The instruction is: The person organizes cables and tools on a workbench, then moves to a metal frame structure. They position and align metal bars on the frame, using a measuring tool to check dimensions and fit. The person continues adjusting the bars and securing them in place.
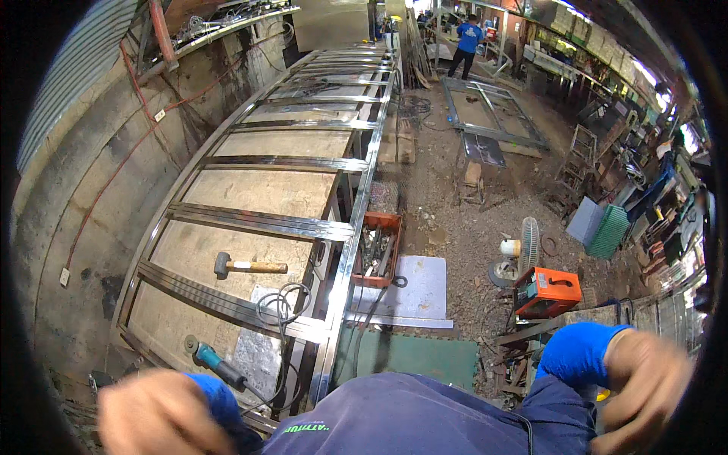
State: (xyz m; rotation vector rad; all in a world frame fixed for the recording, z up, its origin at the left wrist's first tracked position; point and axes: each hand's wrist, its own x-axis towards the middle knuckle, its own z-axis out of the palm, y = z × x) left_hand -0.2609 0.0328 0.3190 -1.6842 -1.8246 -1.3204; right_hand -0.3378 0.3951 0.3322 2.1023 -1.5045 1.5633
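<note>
My left hand (155, 413) is at the lower left, smeared by motion, with its fingers bent downward; whether it holds anything does not show. Close by, a teal angle grinder (214, 364) rests at the near end of a long shiny metal frame (258, 220), its dark cord looping beside it. My right hand (644, 383) is at the lower right, also blurred, its fingers pointing down and partly cut off by the picture's edge. Both wrists wear blue sleeves. Farther along the frame, a mallet (250, 267) with a wooden handle lies on the board between the crossbars.
Right of the frame stand a red crate (377, 250) of metal pieces and a white sheet (422, 288). An orange machine (547, 290) and a fan (523, 250) are on the gravelly floor. Another person (468, 42) stands far back near a second metal frame (493, 114).
</note>
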